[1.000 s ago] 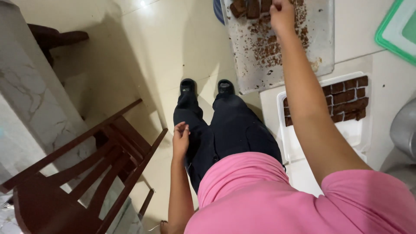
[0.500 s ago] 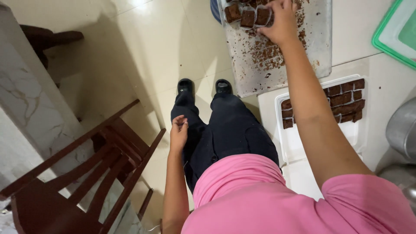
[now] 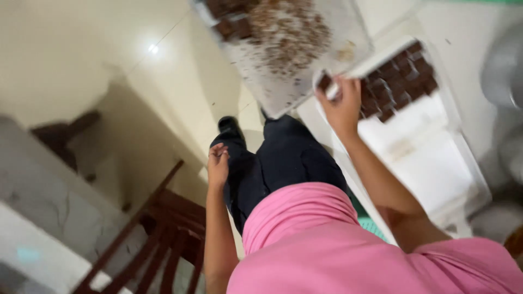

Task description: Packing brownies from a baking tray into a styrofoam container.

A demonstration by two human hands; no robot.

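While my right hand (image 3: 342, 103) pinches a brown square at the white tray's (image 3: 436, 174) edge, ready to set down, left hand (image 3: 218, 166) hangs loose, empty, by my leg.

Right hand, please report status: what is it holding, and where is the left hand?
Right hand over white tray, grip closed on a brown square piece. Left hand empty, resting against dark trousers. Nothing in the way.
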